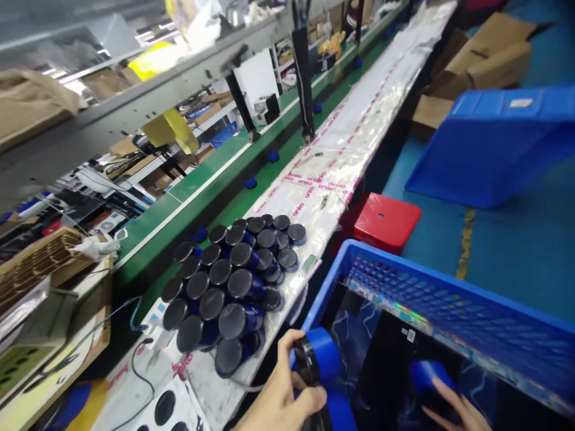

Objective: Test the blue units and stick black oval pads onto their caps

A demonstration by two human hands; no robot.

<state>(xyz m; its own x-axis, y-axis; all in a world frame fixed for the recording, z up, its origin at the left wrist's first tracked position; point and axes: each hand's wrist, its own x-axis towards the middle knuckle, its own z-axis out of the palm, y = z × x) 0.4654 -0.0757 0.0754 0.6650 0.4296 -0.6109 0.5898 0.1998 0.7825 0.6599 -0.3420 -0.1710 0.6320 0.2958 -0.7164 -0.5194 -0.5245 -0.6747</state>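
Observation:
My left hand [287,395] is closed around a blue-and-black cylinder [327,354] beside the near wall of a blue crate. A second blue cylinder [339,412] shows just below it, also against that hand. Over the crate, my right hand [465,413] has its fingers on another blue cylinder [426,378]; this area is dark and smeared. Many similar black-topped blue cylinders [233,320] stand packed together on the white-covered bench [309,209], left of my hands. Inside the blue crate [449,299] lie dark sheets or packaging.
A red stool [381,221] stands behind the crate, and a blue bin [494,149] lies farther right near cardboard boxes [489,60]. Beyond the bench runs a green conveyor [202,185] carrying several small blue pieces. A sheet of black round stickers [171,407] lies at the near end.

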